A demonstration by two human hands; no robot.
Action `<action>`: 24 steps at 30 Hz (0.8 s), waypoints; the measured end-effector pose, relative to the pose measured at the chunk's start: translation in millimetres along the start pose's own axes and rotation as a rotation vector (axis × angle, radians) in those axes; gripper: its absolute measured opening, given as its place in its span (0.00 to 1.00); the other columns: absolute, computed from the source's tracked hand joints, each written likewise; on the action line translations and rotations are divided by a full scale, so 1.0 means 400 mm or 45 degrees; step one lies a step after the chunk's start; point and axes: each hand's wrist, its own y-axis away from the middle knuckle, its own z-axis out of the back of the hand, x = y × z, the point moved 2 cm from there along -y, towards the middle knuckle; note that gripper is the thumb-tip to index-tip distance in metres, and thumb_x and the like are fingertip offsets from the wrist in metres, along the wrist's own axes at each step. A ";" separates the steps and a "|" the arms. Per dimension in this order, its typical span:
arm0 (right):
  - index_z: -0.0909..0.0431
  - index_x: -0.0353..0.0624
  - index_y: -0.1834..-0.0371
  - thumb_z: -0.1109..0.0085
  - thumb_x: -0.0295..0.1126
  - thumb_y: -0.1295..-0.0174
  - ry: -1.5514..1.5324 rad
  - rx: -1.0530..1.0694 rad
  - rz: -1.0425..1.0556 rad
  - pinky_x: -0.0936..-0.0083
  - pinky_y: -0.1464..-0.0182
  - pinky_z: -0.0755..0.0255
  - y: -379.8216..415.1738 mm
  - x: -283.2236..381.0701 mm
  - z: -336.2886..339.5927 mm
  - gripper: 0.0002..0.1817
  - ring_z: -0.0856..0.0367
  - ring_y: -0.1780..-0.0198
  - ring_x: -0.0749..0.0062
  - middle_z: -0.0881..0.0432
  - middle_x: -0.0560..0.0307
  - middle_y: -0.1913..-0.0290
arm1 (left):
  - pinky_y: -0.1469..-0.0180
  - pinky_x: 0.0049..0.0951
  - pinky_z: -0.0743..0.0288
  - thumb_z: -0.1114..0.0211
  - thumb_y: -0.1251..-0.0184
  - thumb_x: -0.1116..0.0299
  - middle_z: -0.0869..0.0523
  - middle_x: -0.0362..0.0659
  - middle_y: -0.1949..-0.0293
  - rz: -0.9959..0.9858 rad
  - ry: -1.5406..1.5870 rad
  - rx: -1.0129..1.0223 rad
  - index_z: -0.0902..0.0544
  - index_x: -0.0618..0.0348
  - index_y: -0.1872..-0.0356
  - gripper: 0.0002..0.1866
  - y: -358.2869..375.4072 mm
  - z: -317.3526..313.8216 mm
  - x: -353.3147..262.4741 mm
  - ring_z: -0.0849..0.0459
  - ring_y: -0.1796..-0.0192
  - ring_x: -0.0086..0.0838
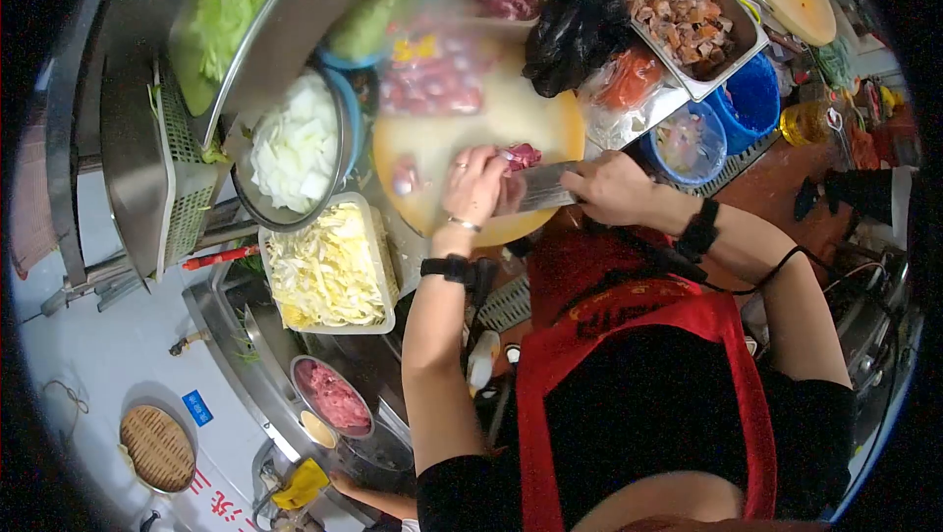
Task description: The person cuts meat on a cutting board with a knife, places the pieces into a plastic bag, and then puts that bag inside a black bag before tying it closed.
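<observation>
On the round cutting board [442, 134] my right hand [617, 188] grips a wide-bladed cleaver [542, 188], its blade lying across toward my left hand. My left hand [473, 183] has its fingers bent over a piece of dark red meat [521, 156], holding it against the board right beside the blade. The fingertips are partly hidden by the hand and the blade. A small meat piece [406, 176] lies on the board to the left. Beyond my hands, a clear bag of reddish pieces [432, 70] rests at the board's far side, blurred.
Left of the board are a bowl of cut white vegetable [295, 154] and a basket of shredded cabbage [329, 272]. A black plastic bag [575, 36], a steel tray of chopped meat [688, 26] and a blue bucket [754, 100] stand right. Another person's arm [378, 498] shows below.
</observation>
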 end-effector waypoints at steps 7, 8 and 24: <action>0.27 0.47 0.55 0.41 0.34 0.57 -0.110 0.071 -0.025 0.59 0.68 0.27 0.122 -0.072 0.100 0.21 0.22 0.71 0.52 0.23 0.50 0.71 | 0.46 0.35 0.32 0.41 0.43 0.77 0.23 0.50 0.54 0.589 0.479 -0.221 0.22 0.60 0.60 0.09 0.099 -0.029 0.077 0.25 0.50 0.43; 0.27 0.47 0.55 0.41 0.34 0.57 -0.111 0.069 -0.025 0.59 0.68 0.27 0.139 -0.078 0.095 0.21 0.22 0.71 0.52 0.23 0.50 0.71 | 0.46 0.35 0.32 0.41 0.43 0.77 0.23 0.50 0.54 0.588 0.478 -0.221 0.22 0.60 0.60 0.09 0.122 -0.046 0.075 0.25 0.50 0.43; 0.31 0.39 0.50 0.58 0.26 0.38 -1.921 0.428 -0.773 0.84 0.80 0.34 0.116 -0.028 -0.158 0.14 0.31 0.82 0.82 0.29 0.63 0.80 | 0.41 0.46 0.38 0.38 0.41 0.59 0.35 0.61 0.42 0.888 0.183 -0.579 0.34 0.64 0.41 0.30 -0.033 -0.168 -0.132 0.35 0.41 0.53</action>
